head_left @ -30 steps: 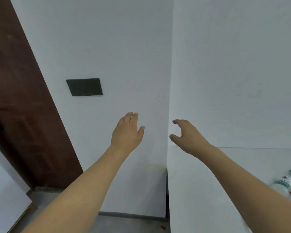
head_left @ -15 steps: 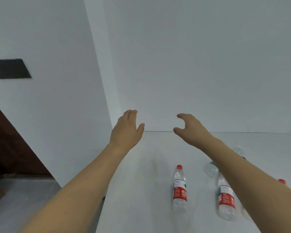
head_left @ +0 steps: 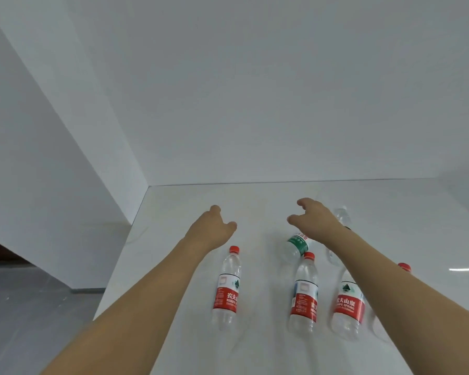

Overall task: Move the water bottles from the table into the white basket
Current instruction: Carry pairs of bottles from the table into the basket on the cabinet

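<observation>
Three red-labelled "农夫山泉" bottles (head_left: 226, 289), one green-labelled (head_left: 295, 244).

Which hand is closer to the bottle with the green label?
The right hand. It hovers just above and beyond the green-label bottle, partly over it. The left hand is farther away, to the bottle's left.

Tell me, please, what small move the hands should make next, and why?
Probably lower the left hand onto the leftmost red-label bottle and grip it. Both hands hover empty above the white table, the right hand included, and that bottle lies apart from the others, nearest that hand.
</observation>
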